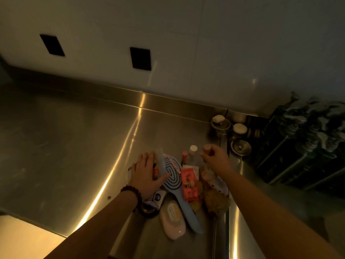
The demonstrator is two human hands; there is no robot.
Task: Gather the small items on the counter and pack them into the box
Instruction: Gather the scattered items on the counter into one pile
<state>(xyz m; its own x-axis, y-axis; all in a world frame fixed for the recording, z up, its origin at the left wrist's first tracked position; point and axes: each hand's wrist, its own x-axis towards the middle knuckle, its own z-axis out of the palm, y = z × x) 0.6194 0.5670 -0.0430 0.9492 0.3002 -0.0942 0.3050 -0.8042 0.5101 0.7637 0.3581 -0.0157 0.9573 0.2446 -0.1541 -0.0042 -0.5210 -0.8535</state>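
A pile of small items lies on the steel counter (65, 139): a light blue hairbrush (177, 182), a red packet (189, 184), a pale pink oval case (172, 219), a pink tube (184, 157), a clear bottle with a pale cap (192, 152) and a brown fuzzy lump (217, 200). My left hand (147, 172) lies flat, fingers spread, on a clear pouch (160, 161) at the pile's left edge. My right hand (214, 157) hovers over the pile's right side, closed around a small round-capped item (207, 147). No box is in view.
Steel canisters (221, 122) with pale lids stand at the back right by a round steel lid (240, 146). A dark rack (302, 146) fills the right side. Two black sockets (140, 58) sit in the white wall. The counter's front edge runs at lower left.
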